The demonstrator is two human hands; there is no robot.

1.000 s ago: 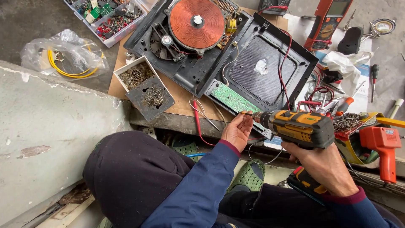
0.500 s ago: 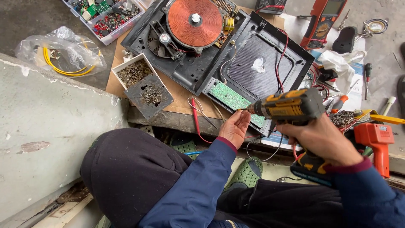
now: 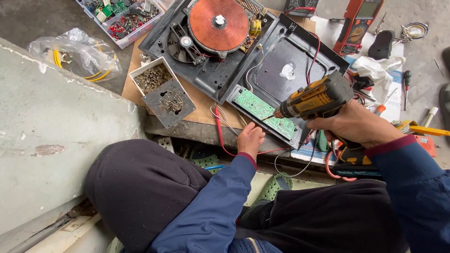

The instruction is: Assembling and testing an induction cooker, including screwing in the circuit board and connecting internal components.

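Green circuit board [image 3: 265,111] on cardboard-covered bench [image 3: 197,105]

**Count of things on the work floor**

One yellow cordless drill [image 3: 315,100], one green circuit board [image 3: 265,111], one copper coil [image 3: 218,18], two multimeters [image 3: 359,23], one clear parts box [image 3: 123,18], one plastic bag [image 3: 77,51], two hands [image 3: 250,139].

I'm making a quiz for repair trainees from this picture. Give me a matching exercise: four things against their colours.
Things:
1. round coil
2. circuit board
3. power drill in the right hand
4. probe lead by the left hand

Colours:
a. green
b. red
c. copper-orange
d. yellow and black

Pairs: 1-c, 2-a, 3-d, 4-b
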